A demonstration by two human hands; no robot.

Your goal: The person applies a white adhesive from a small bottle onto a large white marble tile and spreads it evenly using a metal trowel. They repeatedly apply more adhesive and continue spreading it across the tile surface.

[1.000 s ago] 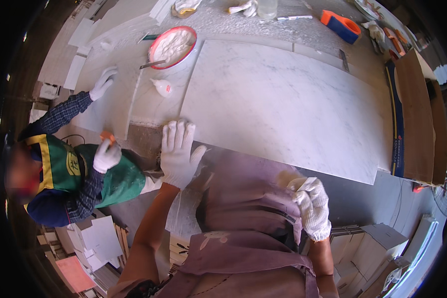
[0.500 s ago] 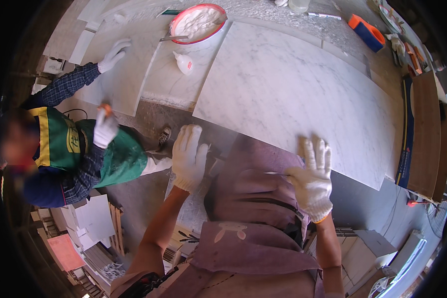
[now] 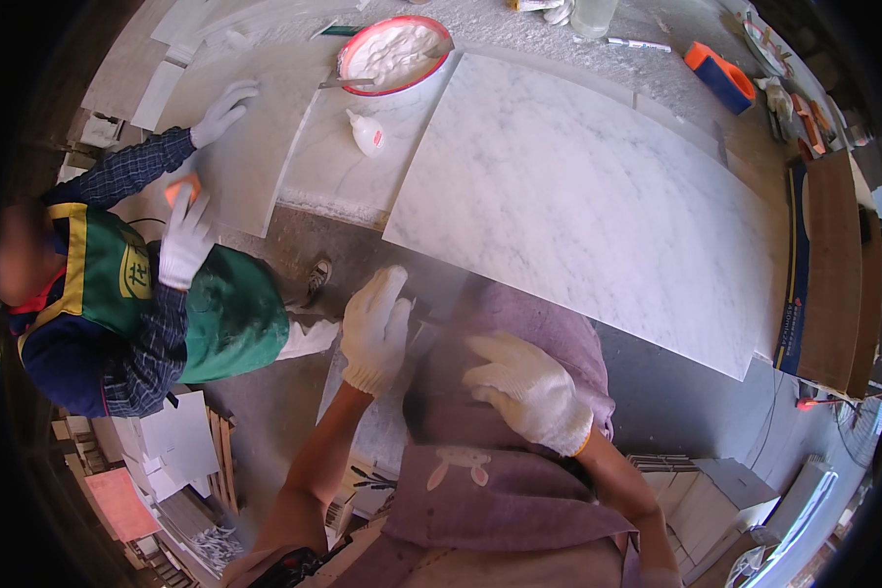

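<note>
Dusty grey table (image 3: 495,27); near it, white-gloved left hand (image 3: 375,328) and white-gloved right hand (image 3: 531,392) have fingers (image 3: 389,282) half-curled, whether round anything I cannot tell. Just beyond them lies a white, grey-veined rectangular stone slab (image 3: 588,201), likely heavy, stiff, chip-prone: best held by opposite long edges.

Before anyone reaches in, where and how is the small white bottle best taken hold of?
Grip the bottle around its rounded body, probably best with the left hand coming from the wearer's side: that wide part faces the wearer, while the narrow tip points away to the upper left.
</note>
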